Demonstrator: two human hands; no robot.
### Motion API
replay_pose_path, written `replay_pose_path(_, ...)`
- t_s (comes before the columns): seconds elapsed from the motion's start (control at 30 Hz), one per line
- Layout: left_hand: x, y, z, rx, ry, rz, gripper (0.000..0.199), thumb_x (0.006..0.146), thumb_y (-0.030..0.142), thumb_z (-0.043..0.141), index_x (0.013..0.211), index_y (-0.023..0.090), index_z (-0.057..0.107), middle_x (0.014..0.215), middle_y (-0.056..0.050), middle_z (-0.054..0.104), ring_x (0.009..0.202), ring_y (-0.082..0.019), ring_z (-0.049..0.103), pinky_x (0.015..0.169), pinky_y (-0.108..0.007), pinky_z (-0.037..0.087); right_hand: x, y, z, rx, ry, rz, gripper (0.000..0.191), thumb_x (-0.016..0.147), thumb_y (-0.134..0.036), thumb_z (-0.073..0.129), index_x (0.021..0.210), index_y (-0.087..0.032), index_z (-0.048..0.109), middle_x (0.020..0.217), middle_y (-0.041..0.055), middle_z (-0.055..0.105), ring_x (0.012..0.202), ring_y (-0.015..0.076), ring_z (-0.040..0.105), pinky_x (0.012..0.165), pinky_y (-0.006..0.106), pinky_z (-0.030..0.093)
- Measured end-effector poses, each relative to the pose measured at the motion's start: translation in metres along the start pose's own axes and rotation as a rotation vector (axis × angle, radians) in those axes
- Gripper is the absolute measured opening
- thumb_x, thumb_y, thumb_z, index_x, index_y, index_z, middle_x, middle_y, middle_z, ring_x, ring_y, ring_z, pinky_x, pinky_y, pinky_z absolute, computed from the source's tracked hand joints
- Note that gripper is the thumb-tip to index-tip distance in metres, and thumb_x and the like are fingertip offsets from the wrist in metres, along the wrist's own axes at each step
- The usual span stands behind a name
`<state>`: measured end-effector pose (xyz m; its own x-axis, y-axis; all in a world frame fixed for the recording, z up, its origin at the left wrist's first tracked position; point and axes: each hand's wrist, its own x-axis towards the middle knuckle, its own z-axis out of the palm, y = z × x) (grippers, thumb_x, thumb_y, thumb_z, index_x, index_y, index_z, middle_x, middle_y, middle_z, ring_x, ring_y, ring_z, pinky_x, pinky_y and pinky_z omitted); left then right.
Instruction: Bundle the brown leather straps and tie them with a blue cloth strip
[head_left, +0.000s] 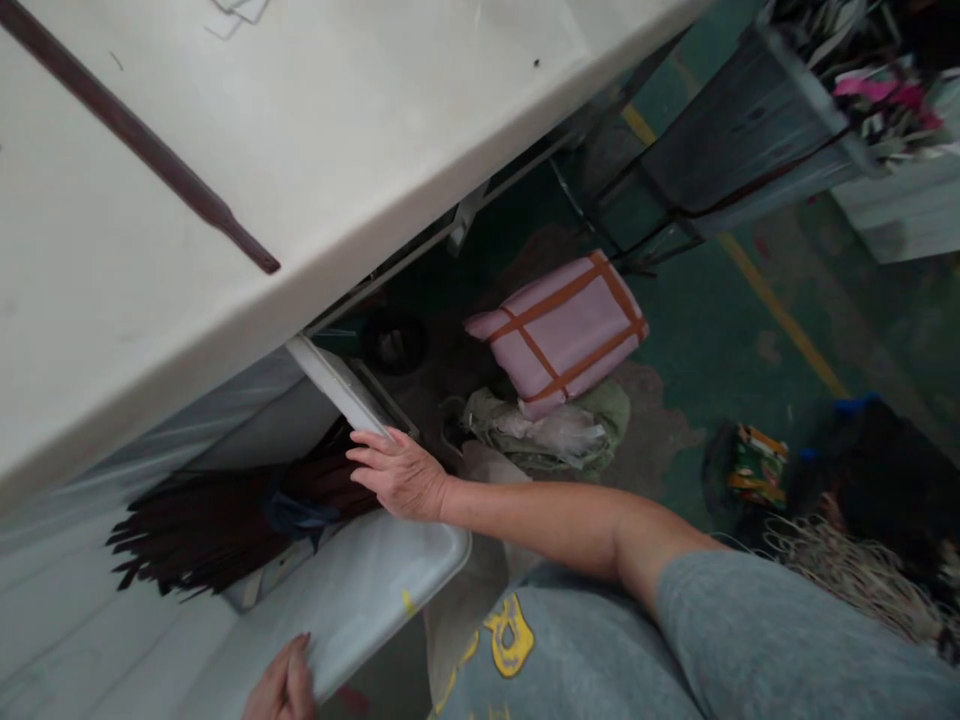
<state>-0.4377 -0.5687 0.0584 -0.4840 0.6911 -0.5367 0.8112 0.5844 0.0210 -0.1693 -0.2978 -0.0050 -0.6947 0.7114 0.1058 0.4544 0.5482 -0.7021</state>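
Note:
My right hand (401, 475) reaches in from the right. Its fingers are stretched and slightly apart, touching the end of a white panel (337, 385) under the table edge, which looks like a drawer front. Just below the fingers lies a bundle of dark brown strips (202, 530), tied with a blue cloth (296, 512), above a lower white surface (375, 565). At the bottom edge, my left hand (281, 685) is partly cut off, thumb and finger pressed together beside that surface; anything between them is hidden. One dark brown strap (142, 140) rests on the white table (375, 130).
A pink bag-like bundle with orange bands (566, 330) lies on the floor above a greenish sack (607, 430). A grey bin (750, 130) full of scraps stands at upper right. Tangled pale cord (847, 570) and a black heap (892, 480) are at right.

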Motion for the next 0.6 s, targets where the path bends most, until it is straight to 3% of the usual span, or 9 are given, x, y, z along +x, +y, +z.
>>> replay_pose_path(0.17, 0.0, -0.005, -0.025, 0.121, -0.079, -0.119, 0.046, 0.095, 0.047, 0.033, 0.108, 0.025, 0.072, 0.118, -0.008, 0.073, 0.099, -0.028, 0.071, 0.075, -0.038, 0.056, 0.012, -0.022, 0.021, 0.06, 0.026, 0.022, 0.026, 0.103, -0.016, 0.04, 0.101, -0.018, 0.066, 0.131, 0.0048, 0.057, 0.146, 0.0205, 0.02, 0.117, 0.051, 0.022)
replay_pose_path(0.27, 0.005, -0.022, -0.035, 0.166, -0.082, -0.164, 0.049, 0.095, 0.047, 0.032, 0.107, 0.026, 0.074, 0.115, -0.007, 0.074, 0.092, -0.027, 0.072, 0.066, -0.035, 0.054, 0.022, -0.037, 0.037, 0.091, 0.034, 0.012, 0.022, 0.101, -0.015, 0.043, 0.099, -0.017, 0.065, 0.13, 0.0057, 0.058, 0.146, 0.021, 0.02, 0.115, 0.052, 0.024)
replay_pose_path(0.37, 0.009, -0.044, -0.038, 0.187, -0.072, -0.187, 0.05, 0.095, 0.044, 0.031, 0.108, 0.023, 0.074, 0.115, -0.008, 0.075, 0.092, -0.026, 0.071, 0.069, -0.033, 0.053, 0.027, -0.053, 0.054, 0.134, 0.061, 0.007, 0.02, 0.101, -0.015, 0.044, 0.1, -0.017, 0.065, 0.13, 0.0057, 0.058, 0.146, 0.0208, 0.022, 0.112, 0.049, 0.027)
replay_pose_path(0.5, 0.01, -0.074, -0.03, 0.112, 0.019, -0.071, 0.048, 0.095, 0.037, 0.031, 0.098, 0.02, 0.076, 0.104, -0.006, 0.077, 0.094, -0.022, 0.07, 0.08, -0.029, 0.052, 0.033, -0.07, 0.073, 0.2, 0.109, 0.007, 0.024, 0.094, -0.007, 0.047, 0.102, -0.019, 0.066, 0.126, 0.0046, 0.061, 0.142, 0.0212, 0.03, 0.112, 0.046, 0.025)
replay_pose_path(0.6, 0.015, -0.092, -0.017, 0.037, 0.174, 0.053, 0.042, 0.095, 0.036, 0.037, 0.087, 0.022, 0.076, 0.091, -0.004, 0.077, 0.087, -0.02, 0.07, 0.082, -0.03, 0.05, 0.041, -0.077, 0.083, 0.175, 0.137, -0.014, 0.035, 0.082, 0.0, 0.047, 0.103, -0.02, 0.067, 0.124, 0.0035, 0.062, 0.141, 0.0221, 0.032, 0.115, 0.047, 0.023)
